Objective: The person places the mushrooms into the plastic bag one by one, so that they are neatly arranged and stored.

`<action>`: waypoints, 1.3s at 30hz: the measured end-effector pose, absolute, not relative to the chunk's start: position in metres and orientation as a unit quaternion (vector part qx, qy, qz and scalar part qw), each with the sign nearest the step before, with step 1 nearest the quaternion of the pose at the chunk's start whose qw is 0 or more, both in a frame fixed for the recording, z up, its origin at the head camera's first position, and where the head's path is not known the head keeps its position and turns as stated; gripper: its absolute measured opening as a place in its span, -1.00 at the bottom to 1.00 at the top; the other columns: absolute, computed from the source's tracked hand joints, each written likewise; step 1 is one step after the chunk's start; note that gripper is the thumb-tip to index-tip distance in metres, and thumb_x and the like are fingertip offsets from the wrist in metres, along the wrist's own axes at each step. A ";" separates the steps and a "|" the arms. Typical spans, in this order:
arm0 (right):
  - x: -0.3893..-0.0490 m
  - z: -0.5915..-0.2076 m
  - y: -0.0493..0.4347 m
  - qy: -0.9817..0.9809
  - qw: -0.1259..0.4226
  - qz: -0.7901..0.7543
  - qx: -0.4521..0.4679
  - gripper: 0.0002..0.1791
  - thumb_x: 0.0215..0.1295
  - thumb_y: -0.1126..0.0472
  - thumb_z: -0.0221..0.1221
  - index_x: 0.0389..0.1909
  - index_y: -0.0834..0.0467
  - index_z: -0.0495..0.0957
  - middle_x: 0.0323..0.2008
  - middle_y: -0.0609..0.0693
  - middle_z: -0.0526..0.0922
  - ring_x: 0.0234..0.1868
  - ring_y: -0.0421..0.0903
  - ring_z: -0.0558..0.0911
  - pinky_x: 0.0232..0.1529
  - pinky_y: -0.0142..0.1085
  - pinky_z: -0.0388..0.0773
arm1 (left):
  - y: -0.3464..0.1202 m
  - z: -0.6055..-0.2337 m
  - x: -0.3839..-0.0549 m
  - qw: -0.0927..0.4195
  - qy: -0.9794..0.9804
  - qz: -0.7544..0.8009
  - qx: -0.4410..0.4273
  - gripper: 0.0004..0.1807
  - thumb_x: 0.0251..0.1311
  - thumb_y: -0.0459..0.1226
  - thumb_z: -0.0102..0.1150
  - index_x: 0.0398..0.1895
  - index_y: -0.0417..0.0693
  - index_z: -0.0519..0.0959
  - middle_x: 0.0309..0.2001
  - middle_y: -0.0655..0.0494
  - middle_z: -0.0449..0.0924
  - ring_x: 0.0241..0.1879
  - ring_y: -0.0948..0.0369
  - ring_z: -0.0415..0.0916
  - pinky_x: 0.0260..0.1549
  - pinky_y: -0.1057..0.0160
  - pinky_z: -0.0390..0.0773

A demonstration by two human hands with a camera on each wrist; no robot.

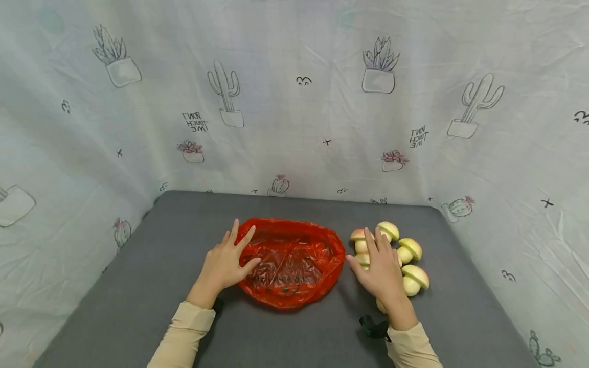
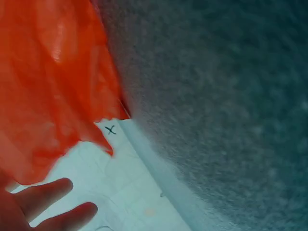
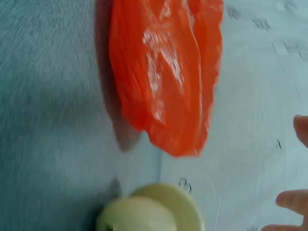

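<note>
A red plastic bag (image 1: 287, 266) lies spread on the grey table, its mouth open upward and its rim rolled into an oval. My left hand (image 1: 225, 263) is at the bag's left edge, fingers spread and straight, overlapping the rim in the head view. To the right of the bag, my right hand (image 1: 379, 268) hovers over a group of pale yellow mushroom-shaped pieces with pinkish caps, such as the mushroom (image 1: 415, 280) beside its wrist. Its fingers are extended and grip nothing; some mushrooms are partly hidden beneath it. In the right wrist view, one mushroom (image 3: 144, 214) shows below the red bag (image 3: 166, 77).
The grey table (image 1: 276, 337) reaches back to a white curtain (image 1: 285, 92) printed with cacti and potted plants, which also hangs on both sides. A dark strap (image 1: 374, 327) sits at the right wrist.
</note>
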State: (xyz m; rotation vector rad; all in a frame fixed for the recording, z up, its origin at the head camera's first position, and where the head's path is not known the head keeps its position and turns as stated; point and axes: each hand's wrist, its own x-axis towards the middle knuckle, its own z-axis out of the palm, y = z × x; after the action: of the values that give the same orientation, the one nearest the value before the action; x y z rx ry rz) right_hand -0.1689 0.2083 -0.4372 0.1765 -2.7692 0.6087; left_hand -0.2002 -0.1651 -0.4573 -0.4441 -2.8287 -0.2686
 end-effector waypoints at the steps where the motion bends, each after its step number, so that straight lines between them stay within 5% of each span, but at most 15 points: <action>1: -0.167 -0.437 0.212 -0.958 0.164 0.226 0.064 -0.11 0.25 -0.23 0.10 0.46 0.16 0.08 0.44 0.31 0.01 0.41 0.33 0.04 0.25 0.35 0.02 | -0.167 -0.457 -0.200 0.135 -0.974 -0.094 -0.153 -0.14 0.14 0.27 0.02 0.48 0.27 0.07 0.50 -0.16 -0.12 0.25 -0.24 0.31 -0.39 -0.16 0.59; 6: -0.153 -0.435 0.237 -0.934 0.207 0.283 0.061 -0.13 0.21 -0.08 0.20 0.44 0.21 0.10 0.44 0.33 0.01 0.39 0.39 0.06 0.20 0.37 0.04 | -0.172 -0.455 -0.201 0.127 -0.974 -0.116 -0.148 -0.18 0.15 0.25 0.05 0.46 0.25 0.14 0.49 -0.19 -0.11 0.06 -0.23 0.49 -0.71 0.11 0.48; 9: -0.138 -0.438 0.256 -0.926 0.200 0.315 0.049 -0.11 0.20 -0.03 0.22 0.46 0.20 0.05 0.45 0.33 -0.04 0.41 0.40 -0.01 0.18 0.41 0.00 | -0.176 -0.457 -0.199 0.101 -0.977 -0.131 -0.137 -0.18 0.15 0.24 0.05 0.46 0.25 0.14 0.49 -0.20 -0.12 -0.34 -0.10 0.60 -0.81 0.24 0.28; 12: -0.122 -0.443 0.275 -0.919 0.190 0.343 0.033 -0.06 0.19 0.04 0.25 0.49 0.17 -0.03 0.46 0.35 -0.10 0.42 0.42 -0.09 0.18 0.44 -0.07 | -0.178 -0.458 -0.200 0.077 -0.978 -0.143 -0.129 -0.18 0.17 0.21 0.07 0.47 0.24 0.12 0.49 -0.21 -0.12 -0.70 0.11 0.39 -0.82 0.28 0.18; 15: -0.108 -0.451 0.289 -0.915 0.173 0.365 0.015 -0.01 0.17 0.08 0.27 0.51 0.10 -0.11 0.47 0.32 -0.15 0.41 0.44 -0.12 0.16 0.48 -0.11 | -0.180 -0.458 -0.201 0.061 -0.978 -0.159 -0.124 -0.20 0.19 0.15 0.09 0.47 0.20 0.11 0.48 -0.25 -0.11 -0.78 0.16 0.26 -0.79 0.26 0.22; 19: -0.099 -0.462 0.298 -0.919 0.130 0.372 -0.001 0.06 0.15 0.06 0.29 0.52 0.05 -0.20 0.49 0.27 -0.22 0.40 0.47 -0.11 0.09 0.51 -0.07 | -0.183 -0.458 -0.202 0.049 -0.972 -0.195 -0.121 -0.24 0.22 0.02 0.14 0.46 0.08 0.15 0.45 -0.33 -0.08 -0.43 -0.15 0.57 -0.61 0.07 0.47; 24: -0.095 -0.471 0.300 -0.921 0.117 0.372 0.005 0.12 0.08 0.07 0.35 0.52 0.07 -0.19 0.48 0.28 -0.20 0.39 0.46 -0.09 0.09 0.49 -0.03 | -0.182 -0.458 -0.205 0.029 -0.957 -0.265 -0.113 -0.26 0.24 -0.13 0.15 0.46 -0.01 0.13 0.45 -0.37 -0.12 0.08 -0.38 0.39 -0.21 -0.18 0.53; 29: -0.097 -0.478 0.295 -0.915 0.154 0.367 0.064 0.11 -0.05 0.17 0.44 0.48 0.17 -0.02 0.44 0.34 -0.02 0.40 0.44 -0.08 0.13 0.48 -0.08 | -0.184 -0.461 -0.206 0.031 -0.941 -0.320 -0.110 -0.26 0.22 -0.22 0.19 0.45 -0.07 0.16 0.41 -0.41 0.00 0.28 -0.36 0.15 0.12 -0.31 0.31; 39: -0.101 -0.486 0.282 -0.926 0.116 0.350 0.079 0.08 -0.08 0.12 0.46 0.45 0.20 0.06 0.33 0.34 0.23 0.30 0.39 0.18 0.00 0.32 0.23 | -0.185 -0.462 -0.211 0.033 -0.924 -0.366 -0.107 -0.34 0.18 -0.31 0.21 0.38 -0.07 0.29 0.34 -0.32 0.23 0.32 -0.22 0.19 0.20 -0.22 0.28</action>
State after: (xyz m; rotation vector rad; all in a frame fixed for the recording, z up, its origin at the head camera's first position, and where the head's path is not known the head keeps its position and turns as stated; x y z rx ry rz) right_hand -0.1009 0.2822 -0.4856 0.2322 -2.7125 1.0254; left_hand -0.2109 -0.1850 -0.4621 -0.3279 -2.8430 -1.1261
